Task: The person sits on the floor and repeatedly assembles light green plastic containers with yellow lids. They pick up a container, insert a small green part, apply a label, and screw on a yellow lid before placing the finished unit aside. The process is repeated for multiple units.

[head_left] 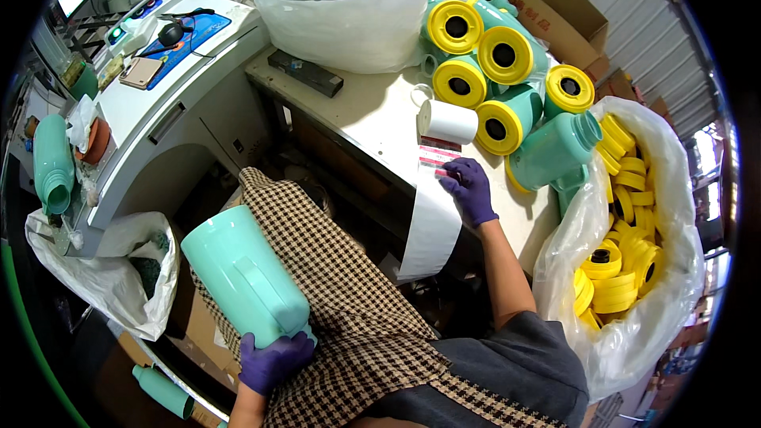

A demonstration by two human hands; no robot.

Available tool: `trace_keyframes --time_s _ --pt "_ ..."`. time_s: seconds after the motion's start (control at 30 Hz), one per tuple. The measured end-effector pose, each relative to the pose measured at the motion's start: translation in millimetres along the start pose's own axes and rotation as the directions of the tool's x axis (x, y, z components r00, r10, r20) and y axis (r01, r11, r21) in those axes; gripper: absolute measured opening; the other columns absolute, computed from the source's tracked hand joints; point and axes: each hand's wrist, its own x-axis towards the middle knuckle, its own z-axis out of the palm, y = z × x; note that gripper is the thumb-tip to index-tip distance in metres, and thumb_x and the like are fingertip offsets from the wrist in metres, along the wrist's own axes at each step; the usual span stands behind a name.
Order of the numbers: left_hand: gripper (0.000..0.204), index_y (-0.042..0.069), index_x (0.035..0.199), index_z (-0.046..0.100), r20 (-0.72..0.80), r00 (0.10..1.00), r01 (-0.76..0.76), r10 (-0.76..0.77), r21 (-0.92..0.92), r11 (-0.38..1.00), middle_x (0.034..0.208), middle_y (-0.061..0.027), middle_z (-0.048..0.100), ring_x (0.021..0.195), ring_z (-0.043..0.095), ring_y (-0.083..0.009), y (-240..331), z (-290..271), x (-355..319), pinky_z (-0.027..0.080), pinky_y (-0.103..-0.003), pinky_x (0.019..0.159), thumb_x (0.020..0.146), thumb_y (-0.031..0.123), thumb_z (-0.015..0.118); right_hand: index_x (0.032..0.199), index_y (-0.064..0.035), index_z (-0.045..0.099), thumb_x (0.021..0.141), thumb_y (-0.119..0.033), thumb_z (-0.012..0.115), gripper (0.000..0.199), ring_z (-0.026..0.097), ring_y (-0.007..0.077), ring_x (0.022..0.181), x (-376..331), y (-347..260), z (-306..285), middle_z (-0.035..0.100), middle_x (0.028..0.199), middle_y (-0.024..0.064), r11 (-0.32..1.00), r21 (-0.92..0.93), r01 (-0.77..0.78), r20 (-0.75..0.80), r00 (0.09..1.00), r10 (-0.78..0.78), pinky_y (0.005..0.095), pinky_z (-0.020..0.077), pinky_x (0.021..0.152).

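The mint-green jug body (pixel 242 277) lay tilted over the person's lap, held at its lower end by the left hand (pixel 273 361), whose purple-gloved fingers were wrapped around the base. It looked like a hollow moulded plastic shell, smooth and faintly glossy, with a raised flat panel along one side; judged from that, it would be light and stiff but a little slippery against a glove, so a grip round the base or across the raised panel seemed the surest hold. The right hand (pixel 469 189), also gloved in purple, rested on the bench (pixel 372 115) with its fingertips pressed down on a red-and-white printed label (pixel 438 154) at the top of a long white backing strip (pixel 432 226) that drooped over the bench edge; this paper appeared thin, limp and easy to crease. Just beside it stood a white label roll (pixel 449 120). Behind were piled more green jug bodies capped with round yellow bases (pixel 481 55), hard and ring-shaped with dark centres. To the right, a clear plastic bag (pixel 634 269), soft and crinkled, held many loose yellow rings. A checked cloth (pixel 349 309) covered the lap.
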Motion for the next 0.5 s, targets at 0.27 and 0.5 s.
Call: trace_keyframes --time_s 0.27,0.5 --pt "0.047 0.031 0.133 0.046 -0.025 0.991 -0.125 0.133 0.209 0.97 0.129 0.0038 0.051 0.111 0.05 -0.0112 1.1 13.9 -8.6 0.05 -0.05 0.074 0.087 0.034 0.056 0.083 -0.0114 0.07 0.071 -0.008 0.08 0.017 0.064 0.0331 0.093 3.7 -14.8 6.1 0.066 0.091 0.0097 0.87 -0.339 0.358 -0.107 0.904 -0.414 0.045 0.0504 0.083" --pt "0.072 0.006 0.143 0.038 -0.27 0.961 -0.02 0.052 0.122 0.992 0.142 -0.0171 0.044 0.136 0.041 -0.0308 -3.3 11.8 -8.4 0.026 -0.05 0.122 0.086 0.039 0.068 0.094 -0.0009 0.069 0.089 -0.006 0.068 0.007 0.06 0.0236 0.091 19.4 -229.6 71.6 0.063 0.092 0.0095 0.761 0.605 0.233 0.205 0.878 -0.432 0.0338 0.0488 0.084"
